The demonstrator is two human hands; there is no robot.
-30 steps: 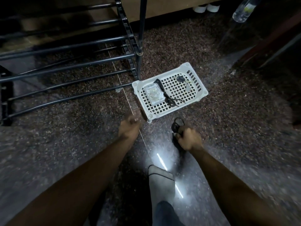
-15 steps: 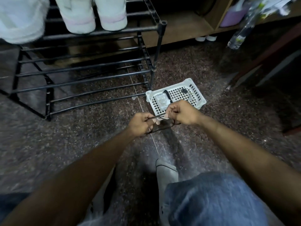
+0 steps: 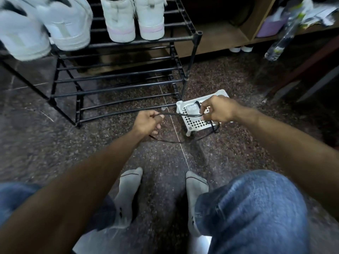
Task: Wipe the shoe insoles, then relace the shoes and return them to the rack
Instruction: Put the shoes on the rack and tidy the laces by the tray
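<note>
We pinched the black lace (image 3: 180, 114) with the left hand (image 3: 146, 123) and the right hand (image 3: 217, 110), stretched above the basket (image 3: 190, 125), probably to straighten it for relacing.

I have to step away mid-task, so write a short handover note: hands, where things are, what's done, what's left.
Left hand: grips one end of the black lace.
Right hand: pinches the lace further along; the rest loops down to the floor below.
Basket: on the floor by the rack, under the right hand, holding a clear packet.
Two pairs of white shoes sit on the rack's top shelf.
Done: lace picked up. Insole wiping cannot be judged.
Left: no shoe is in hand, so lacing and racking remain.
</note>
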